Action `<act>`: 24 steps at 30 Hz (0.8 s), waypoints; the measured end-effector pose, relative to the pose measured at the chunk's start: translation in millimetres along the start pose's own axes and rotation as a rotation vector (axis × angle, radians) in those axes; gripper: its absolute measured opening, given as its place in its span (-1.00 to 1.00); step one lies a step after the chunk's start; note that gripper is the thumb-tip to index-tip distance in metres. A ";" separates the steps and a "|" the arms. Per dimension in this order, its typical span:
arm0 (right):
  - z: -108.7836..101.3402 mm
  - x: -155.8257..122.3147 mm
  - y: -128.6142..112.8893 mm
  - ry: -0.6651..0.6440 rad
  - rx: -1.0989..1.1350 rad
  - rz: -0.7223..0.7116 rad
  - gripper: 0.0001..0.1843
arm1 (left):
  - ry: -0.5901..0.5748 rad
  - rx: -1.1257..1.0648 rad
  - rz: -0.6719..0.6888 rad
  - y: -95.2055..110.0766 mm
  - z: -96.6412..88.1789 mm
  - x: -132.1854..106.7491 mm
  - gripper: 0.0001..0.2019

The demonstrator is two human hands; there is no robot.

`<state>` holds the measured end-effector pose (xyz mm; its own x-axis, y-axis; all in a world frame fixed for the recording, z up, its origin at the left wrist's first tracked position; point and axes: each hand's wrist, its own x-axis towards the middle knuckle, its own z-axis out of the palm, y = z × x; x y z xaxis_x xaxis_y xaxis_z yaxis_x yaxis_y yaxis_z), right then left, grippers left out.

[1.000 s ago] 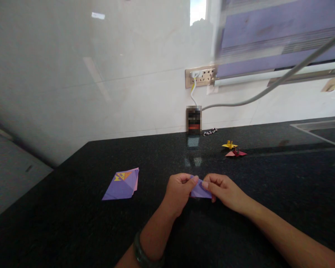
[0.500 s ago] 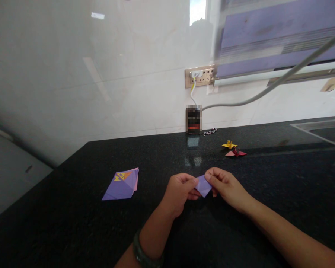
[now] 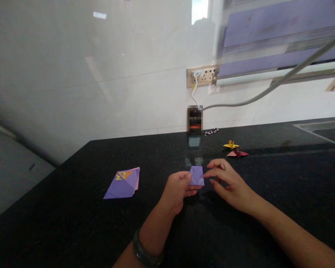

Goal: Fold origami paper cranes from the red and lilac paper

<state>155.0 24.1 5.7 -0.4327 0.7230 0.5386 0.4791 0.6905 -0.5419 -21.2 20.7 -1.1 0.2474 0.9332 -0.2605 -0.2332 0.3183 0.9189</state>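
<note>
Worktop (image 3: 72, 223): black speckled stone, glossy, reflecting the wall behind. Its left edge runs diagonally down to the lower left, the back edge meets a pale tiled wall (image 3: 72, 74), and a sink rim (image 3: 318, 128) cuts in at far right. There is wide bare room in front of and to the right of the hands.

Change vs 0.5 s ago: the small purple paper (image 3: 197, 175) now stands upright and reads as a flat squarish piece, where it was a tilted diamond pinched from both sides. It also sits slightly higher and farther from the body.

Left hand (image 3: 178, 188): narrow pinch on the paper's left and lower edge, thumb on the near face. A dark bangle (image 3: 145, 253) sits on that wrist.

Right hand (image 3: 229, 182): has let go, fingers spread loosely, index tip just beside the paper's right edge; I cannot tell if it touches.

Folded paper stack (image 3: 123, 182) lies flat to the left, well apart from the hands. It is kite-shaped and purple, with a pink layer showing at its right edge and an orange-yellow print near the top.

2 small origami cranes sit behind the right hand, yellow crane (image 3: 230, 145) and red crane (image 3: 238, 153), just beside each other.

At the back edge a dark box (image 3: 195, 119) has a yellow cable running up to a wall socket strip (image 3: 202, 75).
</note>
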 end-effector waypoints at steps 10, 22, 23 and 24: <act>3.5 -4.3 9.1 -0.062 -0.224 -0.091 -0.73 | -0.054 0.028 0.008 -2.8 -0.1 -1.0 -0.63; 22.9 -3.8 -0.2 0.112 0.115 0.268 -0.89 | -0.030 0.174 0.081 -0.9 12.0 -3.3 -0.70; 23.6 -3.8 0.1 0.113 0.131 0.279 -0.89 | -0.026 0.187 0.088 -1.4 12.5 -3.3 -0.70; 24.1 -3.8 0.3 0.115 0.143 0.289 -0.89 | -0.022 0.202 0.095 -2.3 12.8 -3.3 -0.70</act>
<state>138.4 22.1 -12.1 -0.2016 0.8876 0.4141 0.4541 0.4593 -0.7634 -9.4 14.8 1.4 0.2540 0.9529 -0.1655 -0.0643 0.1874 0.9802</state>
